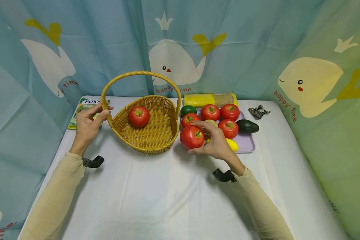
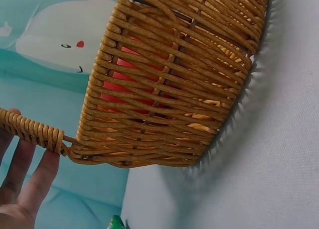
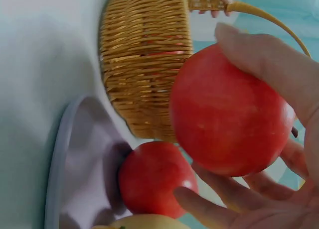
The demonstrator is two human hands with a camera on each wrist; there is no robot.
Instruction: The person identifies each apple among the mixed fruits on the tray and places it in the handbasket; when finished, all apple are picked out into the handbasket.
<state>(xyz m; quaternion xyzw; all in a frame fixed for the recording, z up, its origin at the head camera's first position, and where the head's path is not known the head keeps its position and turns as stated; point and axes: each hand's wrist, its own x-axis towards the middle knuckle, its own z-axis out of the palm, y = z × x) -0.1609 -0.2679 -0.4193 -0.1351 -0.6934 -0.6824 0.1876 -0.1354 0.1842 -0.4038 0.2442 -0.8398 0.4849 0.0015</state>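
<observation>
My left hand [image 1: 90, 125] grips the base of the tall handle of a woven wicker basket [image 1: 150, 138], fingers behind it and thumb in front. One red apple [image 1: 139, 116] lies inside the basket. Between thumb and fingers, my right hand [image 1: 214, 140] holds another red apple [image 1: 192, 137] just right of the basket, over the near left corner of a lilac tray [image 1: 248, 143]. The right wrist view shows this held apple [image 3: 232, 112] up close, with a second apple [image 3: 154, 179] on the tray below it.
More red apples [image 1: 229, 112], a dark green avocado [image 1: 188, 110], a dark oblong fruit [image 1: 247, 126] and a yellow fruit [image 1: 232, 144] fill the tray. Behind it lies a yellow packet [image 1: 210, 99]. A black crumpled wrapper [image 1: 259, 112] is at right, a green packet [image 1: 78, 116] at left.
</observation>
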